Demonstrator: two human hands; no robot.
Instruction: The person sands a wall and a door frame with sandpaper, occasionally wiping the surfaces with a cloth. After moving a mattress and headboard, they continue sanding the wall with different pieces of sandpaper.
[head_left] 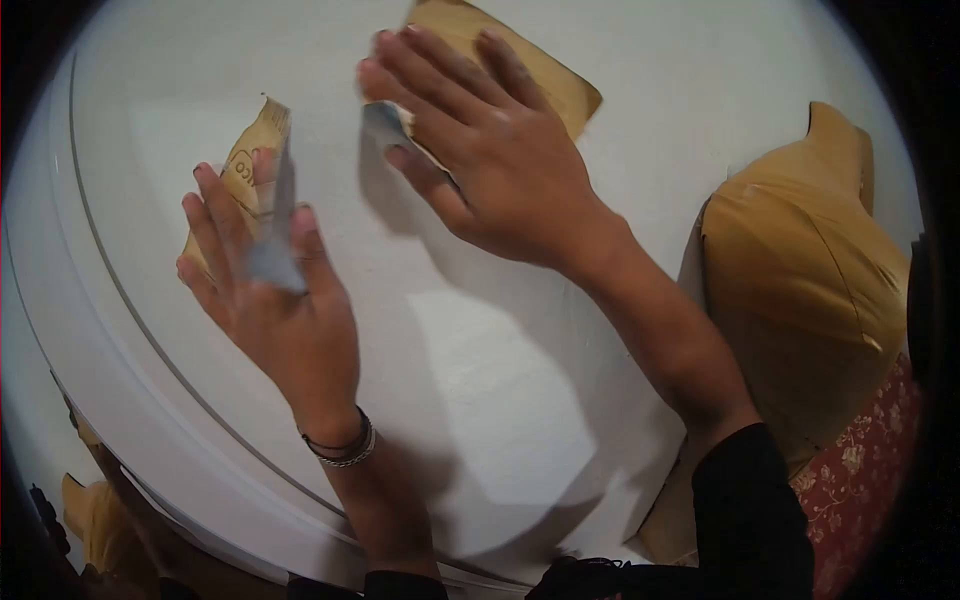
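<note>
My left hand (285, 320), with a bracelet at its wrist, is over the left part of the white surface (500, 400), its fingers apart. A torn piece of brown printed paper (245, 165) with a grey inner side lies at its fingers, partly hidden by them. Whether the fingers grip it is unclear. Higher up, my right hand (490, 150) is spread, palm down and slightly blurred. A small grey-blue piece (385, 122) shows between its thumb and fingers. Behind that hand a flat brown paper piece (545, 70) is partly covered.
A large, bulging brown paper bag (800, 290) stands at the right, beside my right forearm. Red patterned fabric (860, 480) is below it. Another brown object (110, 525) is at the lower left, beyond the surface's curved rim (180, 410).
</note>
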